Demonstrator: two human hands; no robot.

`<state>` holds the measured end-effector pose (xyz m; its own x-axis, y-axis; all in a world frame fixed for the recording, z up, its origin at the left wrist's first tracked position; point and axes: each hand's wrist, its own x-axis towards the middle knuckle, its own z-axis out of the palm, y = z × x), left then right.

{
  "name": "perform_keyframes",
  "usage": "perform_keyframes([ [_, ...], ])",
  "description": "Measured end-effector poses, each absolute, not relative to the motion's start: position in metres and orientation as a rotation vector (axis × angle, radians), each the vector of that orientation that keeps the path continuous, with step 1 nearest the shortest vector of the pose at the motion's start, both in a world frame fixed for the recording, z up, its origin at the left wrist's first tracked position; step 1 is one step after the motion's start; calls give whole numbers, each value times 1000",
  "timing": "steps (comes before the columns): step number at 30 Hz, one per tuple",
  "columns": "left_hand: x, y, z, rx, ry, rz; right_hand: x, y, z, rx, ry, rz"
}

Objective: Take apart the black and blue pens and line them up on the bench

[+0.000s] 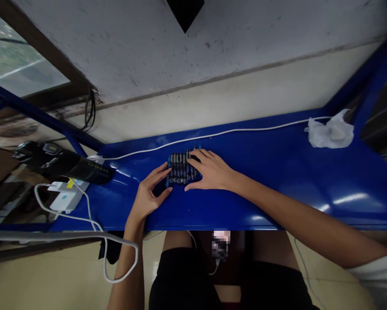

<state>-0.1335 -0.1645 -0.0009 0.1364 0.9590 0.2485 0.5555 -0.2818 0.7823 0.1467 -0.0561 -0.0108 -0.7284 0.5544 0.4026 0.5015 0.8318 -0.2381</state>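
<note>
Several slim pens [179, 167], dark grey and black, lie side by side in a tight row on the blue table [238, 202]. Blue parts show on the pens at both ends of the row. My left hand [150, 191] is at the row's left end, fingers and thumb apart, the tips at the outermost pen. Over the right end rests my right hand [213, 170], its fingers spread across the pens and its thumb on the near side. It covers part of the pens there. Neither hand is closed around a pen.
A black bottle [64, 163] lies on the left beside a white power strip [69, 196] with looped cables. A white cable [180, 141] runs along the table's back. A crumpled white plastic bag [331, 131] sits at the far right. Behind stands a wall [213, 94].
</note>
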Motion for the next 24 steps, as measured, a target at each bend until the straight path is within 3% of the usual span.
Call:
perform_keyframes([
  [24,-127,-161,-6,1782,1485,1165,145,-54,-12,-659,-2575,118],
])
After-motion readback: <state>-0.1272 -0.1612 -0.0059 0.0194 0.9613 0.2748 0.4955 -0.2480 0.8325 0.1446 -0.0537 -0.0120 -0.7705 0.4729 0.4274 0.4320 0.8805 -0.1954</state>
